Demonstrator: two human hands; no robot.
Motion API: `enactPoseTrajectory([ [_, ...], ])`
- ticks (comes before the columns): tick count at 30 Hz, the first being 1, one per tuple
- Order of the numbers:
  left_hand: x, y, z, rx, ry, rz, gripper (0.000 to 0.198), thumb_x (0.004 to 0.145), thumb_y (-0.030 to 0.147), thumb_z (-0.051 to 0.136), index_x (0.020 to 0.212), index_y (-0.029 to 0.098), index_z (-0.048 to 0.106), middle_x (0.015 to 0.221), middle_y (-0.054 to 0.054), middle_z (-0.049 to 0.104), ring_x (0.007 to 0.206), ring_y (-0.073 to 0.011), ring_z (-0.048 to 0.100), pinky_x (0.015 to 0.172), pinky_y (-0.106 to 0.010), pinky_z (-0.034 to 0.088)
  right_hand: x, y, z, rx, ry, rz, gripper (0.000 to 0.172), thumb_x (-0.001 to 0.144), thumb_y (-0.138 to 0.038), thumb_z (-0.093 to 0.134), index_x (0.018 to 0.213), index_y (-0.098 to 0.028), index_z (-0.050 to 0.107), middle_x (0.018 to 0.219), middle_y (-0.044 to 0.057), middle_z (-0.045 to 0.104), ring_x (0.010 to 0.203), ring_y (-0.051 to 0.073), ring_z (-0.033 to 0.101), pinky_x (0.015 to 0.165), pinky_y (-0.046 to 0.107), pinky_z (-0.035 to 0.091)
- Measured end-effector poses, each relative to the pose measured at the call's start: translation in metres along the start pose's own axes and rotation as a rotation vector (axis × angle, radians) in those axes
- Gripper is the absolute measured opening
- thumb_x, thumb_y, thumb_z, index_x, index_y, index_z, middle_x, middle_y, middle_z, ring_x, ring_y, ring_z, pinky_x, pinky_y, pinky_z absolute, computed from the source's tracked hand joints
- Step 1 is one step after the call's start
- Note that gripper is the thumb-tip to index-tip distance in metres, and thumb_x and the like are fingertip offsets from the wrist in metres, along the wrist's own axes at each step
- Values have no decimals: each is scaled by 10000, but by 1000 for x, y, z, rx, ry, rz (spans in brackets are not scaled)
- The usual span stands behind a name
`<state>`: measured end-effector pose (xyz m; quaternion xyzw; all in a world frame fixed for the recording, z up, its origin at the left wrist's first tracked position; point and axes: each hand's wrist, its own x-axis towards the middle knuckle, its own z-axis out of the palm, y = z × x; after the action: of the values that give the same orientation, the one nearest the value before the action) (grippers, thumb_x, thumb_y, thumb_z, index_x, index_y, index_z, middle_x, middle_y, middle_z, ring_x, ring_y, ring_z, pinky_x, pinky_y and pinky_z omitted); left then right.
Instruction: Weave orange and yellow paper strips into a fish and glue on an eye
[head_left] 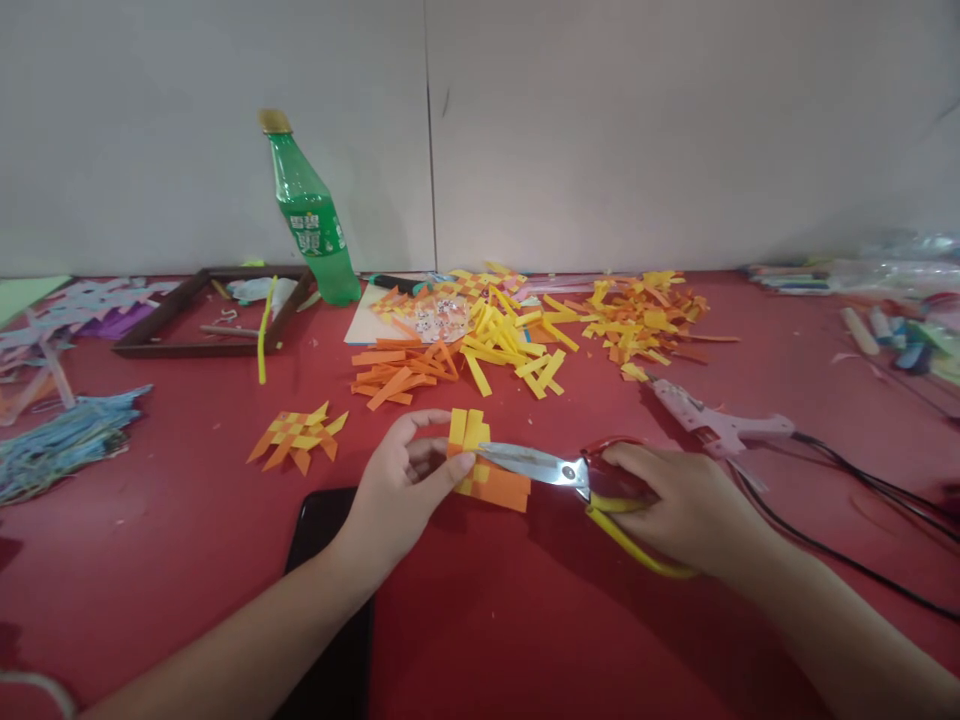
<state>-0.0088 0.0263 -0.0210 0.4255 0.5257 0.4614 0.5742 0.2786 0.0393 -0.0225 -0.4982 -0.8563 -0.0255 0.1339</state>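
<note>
My left hand (401, 485) pinches a small woven mat of yellow and orange paper strips (487, 470) just above the red table (187, 520). My right hand (686, 505) grips the yellow and red handles of a pair of scissors (555, 468). The steel blades point left and meet the woven piece at its right edge. A finished woven yellow and orange piece (300, 438) lies on the table to the left of my left hand.
Loose orange and yellow strips (480, 345) are heaped behind my hands. A pink glue gun (712, 420) with a black cord lies to the right. A green bottle (311, 215), a brown frame (202, 315), a black phone (334, 590) and pens (885, 330) are about.
</note>
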Motion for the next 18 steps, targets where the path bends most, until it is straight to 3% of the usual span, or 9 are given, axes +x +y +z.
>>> enactPoseTrajectory([
  [6,-2,3,3,-161,-65,5,548,752,268,816,1225,229,542,1022,-54,758,902,-181,724,815,-281,563,0,0,-3,19,67,16,184,807,-387,624,835,-210,667,665,28,702,544,187,647,491,264,370],
  [11,-2,2,3,-200,-47,3,554,729,272,846,1199,229,556,937,-28,769,859,-156,723,824,-261,555,1,-1,-6,10,74,21,203,814,-409,604,813,-216,664,622,23,683,481,165,597,466,257,332],
  [18,-2,-4,0,-160,9,29,440,744,278,835,1120,259,608,804,43,720,789,-101,684,769,-198,522,0,-3,-3,18,69,5,218,840,-427,596,820,-218,654,632,25,685,532,178,637,476,258,353],
])
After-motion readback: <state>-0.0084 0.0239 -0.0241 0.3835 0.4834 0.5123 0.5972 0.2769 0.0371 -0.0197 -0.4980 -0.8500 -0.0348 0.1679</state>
